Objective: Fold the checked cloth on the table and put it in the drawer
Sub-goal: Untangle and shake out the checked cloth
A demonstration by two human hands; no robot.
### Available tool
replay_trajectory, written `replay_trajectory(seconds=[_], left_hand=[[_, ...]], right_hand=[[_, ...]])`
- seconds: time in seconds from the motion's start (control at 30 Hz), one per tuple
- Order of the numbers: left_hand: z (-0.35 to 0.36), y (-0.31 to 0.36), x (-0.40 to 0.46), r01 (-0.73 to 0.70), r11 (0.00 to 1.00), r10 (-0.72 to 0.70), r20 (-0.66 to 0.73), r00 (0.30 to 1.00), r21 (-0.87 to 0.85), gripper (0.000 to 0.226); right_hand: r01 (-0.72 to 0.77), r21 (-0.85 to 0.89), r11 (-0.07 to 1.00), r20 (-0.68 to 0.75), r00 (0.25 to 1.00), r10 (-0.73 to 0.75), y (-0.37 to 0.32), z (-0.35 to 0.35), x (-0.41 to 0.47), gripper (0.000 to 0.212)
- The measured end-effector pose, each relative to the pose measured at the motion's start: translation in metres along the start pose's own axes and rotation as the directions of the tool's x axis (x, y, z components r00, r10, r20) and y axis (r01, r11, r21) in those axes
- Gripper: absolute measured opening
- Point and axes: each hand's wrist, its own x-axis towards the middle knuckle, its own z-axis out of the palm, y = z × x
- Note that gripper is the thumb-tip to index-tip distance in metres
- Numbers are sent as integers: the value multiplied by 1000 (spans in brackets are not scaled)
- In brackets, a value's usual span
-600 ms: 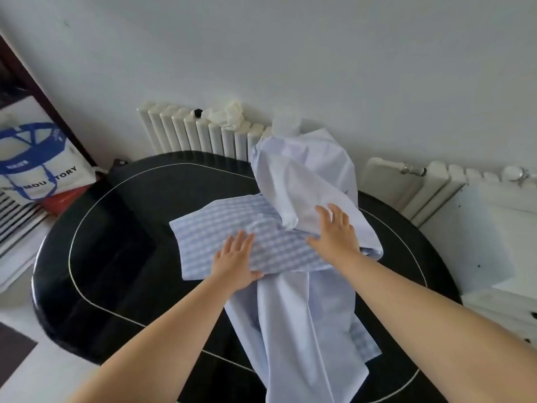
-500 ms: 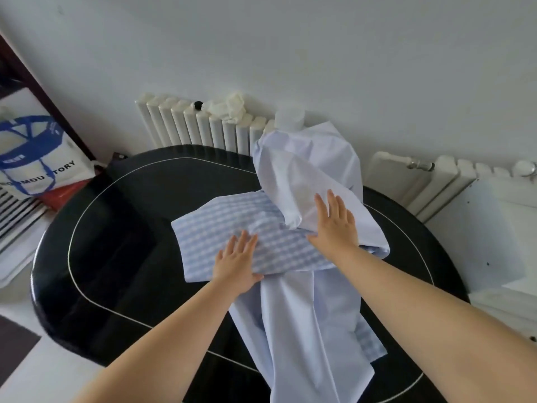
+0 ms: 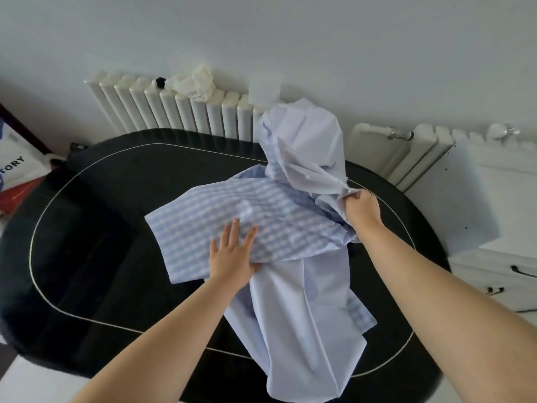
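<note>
While left hand [image 3: 232,254] presses flat, right hand [image 3: 361,209] grips bunched checked cloth [image 3: 232,210], pale underside showing

The checked cloth [image 3: 232,216] lies on the table [image 3: 87,228]. Behind the table stands a radiator [image 3: 180,114]; to its right, a drawer cabinet [image 3: 499,274]; to its left, a bag [image 3: 17,170].

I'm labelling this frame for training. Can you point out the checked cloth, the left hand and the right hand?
checked cloth [image 3: 220,210]: head view, on the flat checked panel lying on the table.
left hand [image 3: 232,257]: head view, on the back of the hand.
right hand [image 3: 363,210]: head view, on the back of the hand.
</note>
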Motion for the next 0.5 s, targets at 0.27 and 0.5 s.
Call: replay_trajectory(seconds=[0.27,0.5], left_hand=[[-2,15,-9,-57,972,29,-121,992,-228,44],[-15,85,-42,-132,852,43,-184,982,-506,37]], right_hand=[[-243,526,815,-142,920,366,62,-55,-26,41],[-310,649,694,-108,866,488,125,-126,-79,37]])
